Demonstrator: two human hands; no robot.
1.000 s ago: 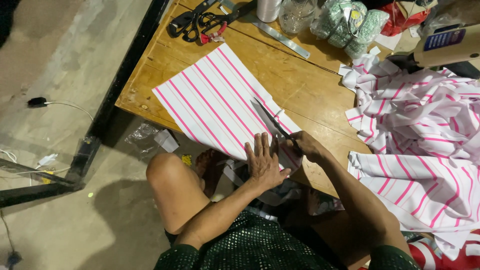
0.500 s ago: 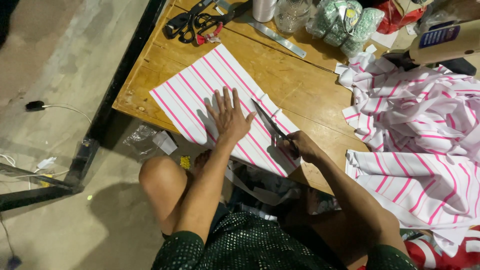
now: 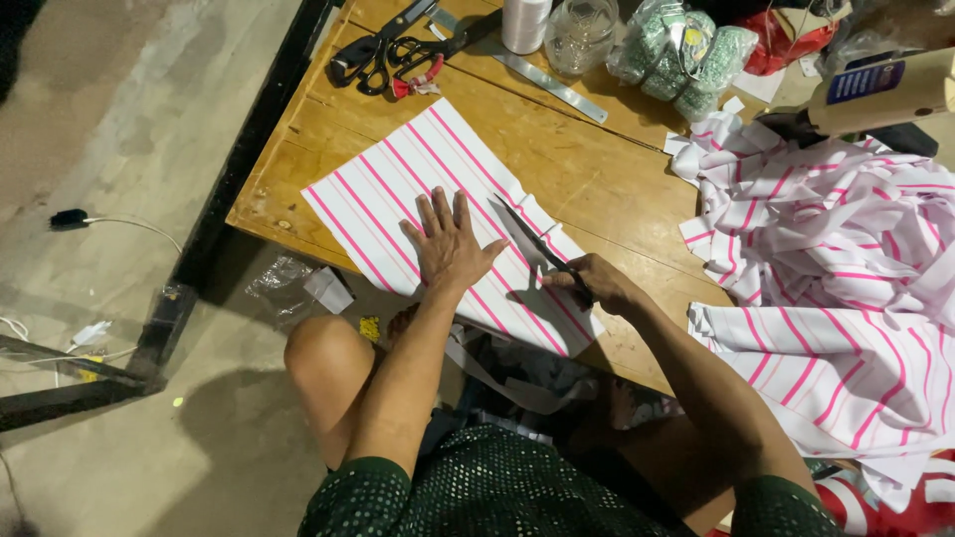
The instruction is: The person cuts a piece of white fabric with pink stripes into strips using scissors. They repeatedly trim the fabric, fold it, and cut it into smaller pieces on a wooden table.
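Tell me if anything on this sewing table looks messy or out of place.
The striped fabric pile on the right is crumpled and spills over the table edge. The flat striped fabric piece being cut overhangs the near edge slightly.

— That fabric piece (image 3: 438,214): white with pink stripes?
— Yes, like the heap of cloth (image 3: 846,288). The surface (image 3: 597,169) is yellowish wood, the scissors (image 3: 542,249) dark, and the shirt (image 3: 517,492) green, pale-dotted.

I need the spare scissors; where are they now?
In the head view, the spare scissors lie at the table's far left corner, beside the metal ruler.
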